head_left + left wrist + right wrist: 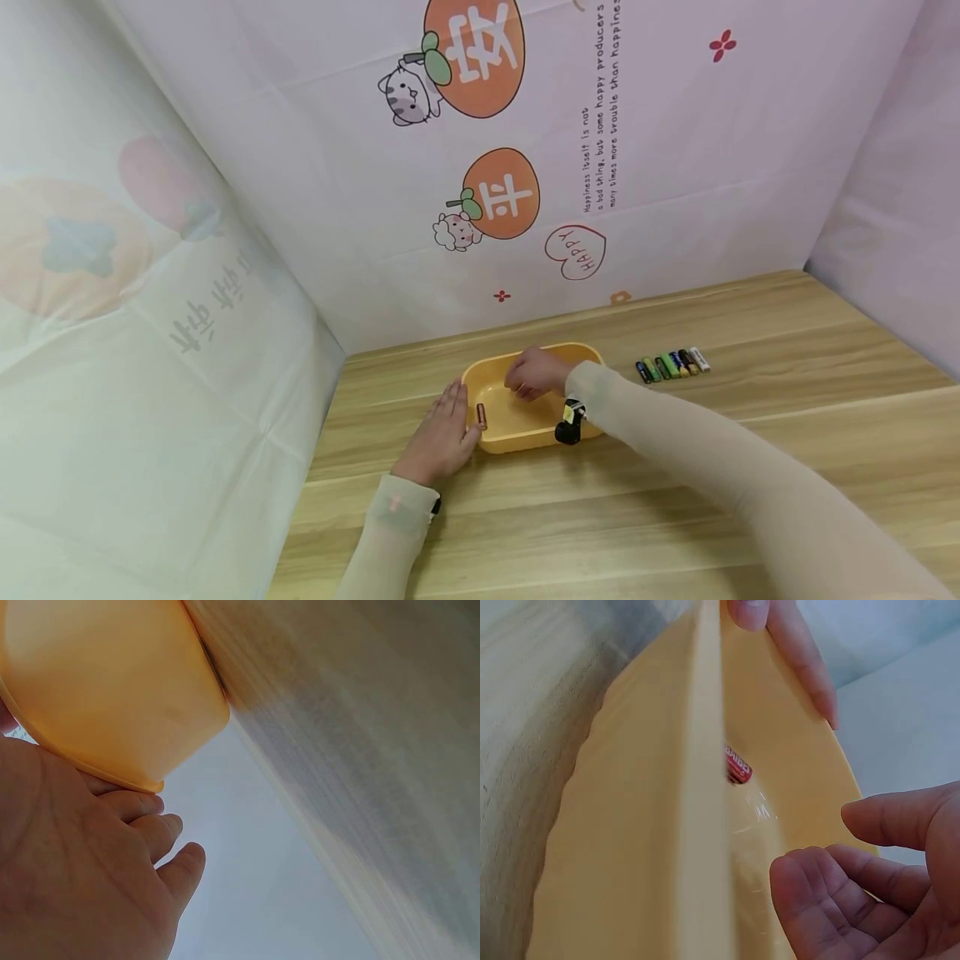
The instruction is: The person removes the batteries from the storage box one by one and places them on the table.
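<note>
A yellow plastic basin (525, 440) with rounded corners stands on the wooden table. Inside it, near its left end, lies one red battery (482, 417), whose printed side shows in the right wrist view (739, 766). My left hand (441, 437) rests against the basin's left rim, fingers extended and thumb near the front left corner. The left wrist view shows those fingers (154, 832) along the outside of the rim. My right hand (538, 373) is inside the basin's opening, fingers loosely bent. Its thumb (885, 817) stands apart from the fingers, with nothing visible between them.
Several batteries (671, 365) of mixed colours lie side by side in a row on the table, right of the basin. A printed white cloth wall (675, 167) rises behind the table, and a plain white sheet (187, 417) hangs along the left.
</note>
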Motion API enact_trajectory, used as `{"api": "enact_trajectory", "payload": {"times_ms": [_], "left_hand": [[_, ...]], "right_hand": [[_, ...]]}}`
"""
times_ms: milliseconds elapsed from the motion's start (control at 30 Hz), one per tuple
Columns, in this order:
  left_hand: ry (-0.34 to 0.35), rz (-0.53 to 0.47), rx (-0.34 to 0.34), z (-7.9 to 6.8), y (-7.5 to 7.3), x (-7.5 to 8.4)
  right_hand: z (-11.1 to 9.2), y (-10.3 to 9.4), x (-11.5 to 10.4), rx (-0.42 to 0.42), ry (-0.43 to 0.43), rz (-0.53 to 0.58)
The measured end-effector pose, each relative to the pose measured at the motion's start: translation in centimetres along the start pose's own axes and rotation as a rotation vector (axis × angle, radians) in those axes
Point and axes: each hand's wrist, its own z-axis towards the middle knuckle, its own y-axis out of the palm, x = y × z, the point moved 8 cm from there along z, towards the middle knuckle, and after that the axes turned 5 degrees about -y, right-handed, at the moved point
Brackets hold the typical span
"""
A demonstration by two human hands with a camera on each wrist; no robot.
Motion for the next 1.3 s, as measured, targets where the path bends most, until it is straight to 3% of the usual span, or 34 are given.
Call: {"api": "enact_trajectory", "payload": {"times_ms": [567, 867, 1300], "left_hand": [[0.010, -0.020, -0.002, 0.0, 0.1, 0.0], [0.018, -0.020, 0.015, 0.0, -0.1, 0.1], [0.016, -0.017, 0.009, 0.1, -0.2, 0.2]], "right_hand": [[1.2, 2.7, 0.8, 0.022, -0.009, -0.030], [1.8, 4.0, 0.4, 0.009, -0.021, -0.109], [2.3, 5.0, 0.9, -0.017, -0.004, -0.088]]}}
